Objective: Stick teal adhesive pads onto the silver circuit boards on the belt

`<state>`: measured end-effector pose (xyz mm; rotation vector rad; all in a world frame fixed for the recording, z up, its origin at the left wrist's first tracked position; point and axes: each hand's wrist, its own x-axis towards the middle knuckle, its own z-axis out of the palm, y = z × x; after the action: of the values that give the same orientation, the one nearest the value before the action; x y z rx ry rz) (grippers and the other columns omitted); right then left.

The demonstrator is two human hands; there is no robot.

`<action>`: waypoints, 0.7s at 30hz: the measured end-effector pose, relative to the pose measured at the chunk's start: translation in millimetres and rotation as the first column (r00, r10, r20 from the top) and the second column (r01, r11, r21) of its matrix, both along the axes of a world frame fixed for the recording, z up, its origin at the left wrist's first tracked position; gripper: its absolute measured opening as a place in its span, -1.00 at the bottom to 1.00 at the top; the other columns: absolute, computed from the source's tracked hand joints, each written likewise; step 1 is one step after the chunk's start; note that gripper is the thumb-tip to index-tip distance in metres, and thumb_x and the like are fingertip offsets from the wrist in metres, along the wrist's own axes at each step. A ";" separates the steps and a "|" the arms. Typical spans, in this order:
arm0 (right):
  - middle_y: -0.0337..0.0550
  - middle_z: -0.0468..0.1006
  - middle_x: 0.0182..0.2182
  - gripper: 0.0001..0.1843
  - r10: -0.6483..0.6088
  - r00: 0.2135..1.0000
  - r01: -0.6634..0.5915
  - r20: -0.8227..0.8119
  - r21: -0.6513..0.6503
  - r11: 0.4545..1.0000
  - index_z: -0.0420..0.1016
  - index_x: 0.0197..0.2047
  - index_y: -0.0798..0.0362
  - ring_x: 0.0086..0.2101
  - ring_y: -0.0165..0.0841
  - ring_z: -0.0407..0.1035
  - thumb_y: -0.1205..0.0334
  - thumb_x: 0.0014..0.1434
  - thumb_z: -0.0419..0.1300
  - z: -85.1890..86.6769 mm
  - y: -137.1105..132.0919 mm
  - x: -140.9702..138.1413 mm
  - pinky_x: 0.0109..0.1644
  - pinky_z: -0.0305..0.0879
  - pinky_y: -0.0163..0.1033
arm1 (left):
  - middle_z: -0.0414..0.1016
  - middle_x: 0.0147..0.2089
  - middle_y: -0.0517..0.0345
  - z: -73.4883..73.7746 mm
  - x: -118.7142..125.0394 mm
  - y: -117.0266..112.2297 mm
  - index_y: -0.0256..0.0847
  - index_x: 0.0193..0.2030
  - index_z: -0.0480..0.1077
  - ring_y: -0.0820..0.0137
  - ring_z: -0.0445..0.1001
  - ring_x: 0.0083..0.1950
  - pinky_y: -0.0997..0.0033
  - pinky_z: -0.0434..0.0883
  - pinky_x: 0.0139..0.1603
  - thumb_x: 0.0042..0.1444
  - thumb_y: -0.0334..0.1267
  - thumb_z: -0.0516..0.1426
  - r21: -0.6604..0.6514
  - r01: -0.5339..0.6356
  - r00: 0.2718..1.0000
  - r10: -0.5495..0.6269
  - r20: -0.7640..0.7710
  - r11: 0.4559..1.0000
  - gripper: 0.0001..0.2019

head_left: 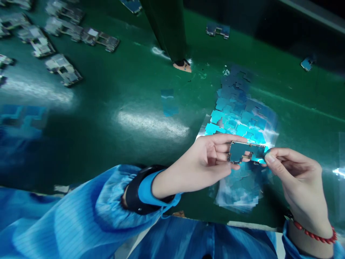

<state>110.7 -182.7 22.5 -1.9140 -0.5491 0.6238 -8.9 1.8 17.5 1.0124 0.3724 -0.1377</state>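
A small circuit board [238, 151] with a blue-green face and a notch in its lower edge lies across the fingers of my left hand [203, 163]. The thumb and fingers of that hand hold it at its left end. At the board's right end my right hand [302, 176] pinches with thumb and forefinger; whether it grips the board itself or a thin film on it is hard to see. Beneath both hands lies a spread of shiny blue film cut-outs [231, 108] on clear sheets.
Several bare circuit boards [64, 69] lie at the upper left of the green mat [107, 86]. A dark post [169, 28] rises at the top centre. Smaller boards [217, 31] lie at the back, with one blue piece [306, 64] far right. More blue film [23, 117] is at left.
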 end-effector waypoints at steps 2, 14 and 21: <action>-0.32 0.55 -0.51 -0.95 0.002 1.000 -0.002 -0.006 0.001 1.000 0.63 -0.31 -0.10 -0.52 -0.53 0.34 0.26 0.15 0.34 -0.1 0.5 -0.3 -0.47 0.26 -0.47 | 0.63 -0.02 -0.16 -0.4 0.4 0.2 -0.39 0.15 0.34 0.23 0.61 0.01 0.43 0.54 -0.06 0.08 -0.54 0.17 0.002 0.003 1.000 -0.003 0.004 1.000 -0.56; -0.30 0.57 -0.50 -0.97 -0.007 1.000 0.007 -0.001 -0.017 1.000 0.63 -0.32 -0.10 -0.49 -0.51 0.38 0.24 0.13 0.35 -0.6 -0.1 0.5 -0.44 0.30 -0.47 | 0.66 -0.09 -0.10 -1.3 0.0 -0.7 -0.35 0.14 0.37 0.33 0.65 -0.11 0.64 0.50 -0.29 0.14 -0.47 0.20 0.027 -0.011 1.000 0.011 -0.005 1.000 -0.60; -0.31 0.57 -0.51 -0.96 -0.009 1.000 0.009 0.010 -0.016 1.000 0.63 -0.33 -0.10 -0.51 -0.53 0.40 0.25 0.13 0.34 1.8 1.6 -0.3 -0.45 0.31 -0.50 | 0.69 -0.20 -0.05 -2.4 -0.2 -1.3 -0.38 0.12 0.40 0.26 0.65 -0.08 0.52 0.57 -0.20 0.16 -0.39 0.20 0.063 -0.036 0.999 0.037 -0.010 0.997 -0.63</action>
<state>110.3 -181.1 24.3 -1.9342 -0.5430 0.6151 -9.2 0.5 15.1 1.0665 0.4069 -0.0988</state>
